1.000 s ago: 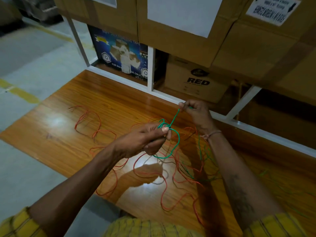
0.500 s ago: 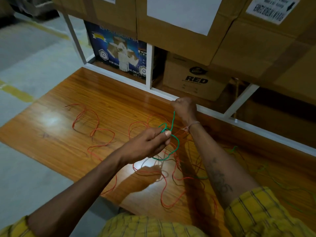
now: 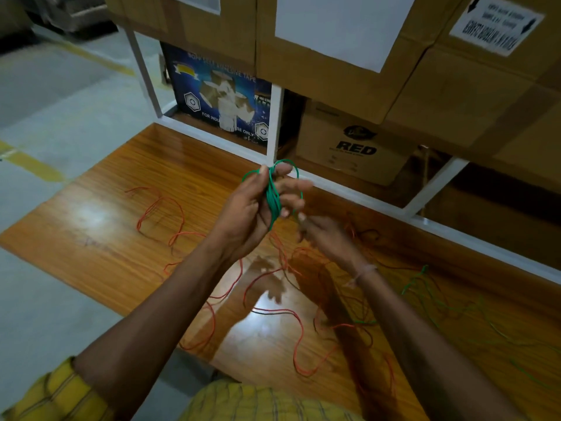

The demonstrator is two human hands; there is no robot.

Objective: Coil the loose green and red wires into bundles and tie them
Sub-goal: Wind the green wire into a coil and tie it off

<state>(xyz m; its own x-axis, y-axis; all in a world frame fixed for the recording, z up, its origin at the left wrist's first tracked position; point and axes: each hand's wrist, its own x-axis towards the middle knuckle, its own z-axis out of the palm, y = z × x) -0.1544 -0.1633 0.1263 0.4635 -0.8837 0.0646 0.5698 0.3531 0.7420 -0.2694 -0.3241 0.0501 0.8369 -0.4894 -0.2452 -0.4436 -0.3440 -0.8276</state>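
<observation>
Green wire bundle [image 3: 272, 196], light, springy and likely to uncoil, is gripped at its middle by the left hand [image 3: 258, 208] above the table's far edge [image 3: 349, 189], while the blurred right hand [image 3: 326, 238] seems open, and red wires [image 3: 288, 311] lie loose on the table.

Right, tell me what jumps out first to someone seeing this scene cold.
The green wire bundle stands out, held up in the left hand at the middle of the view, while the blurred right hand hovers just below it. Under them, loose red wires sprawl over the glossy wooden table. Behind stand stacked cardboard boxes.
</observation>
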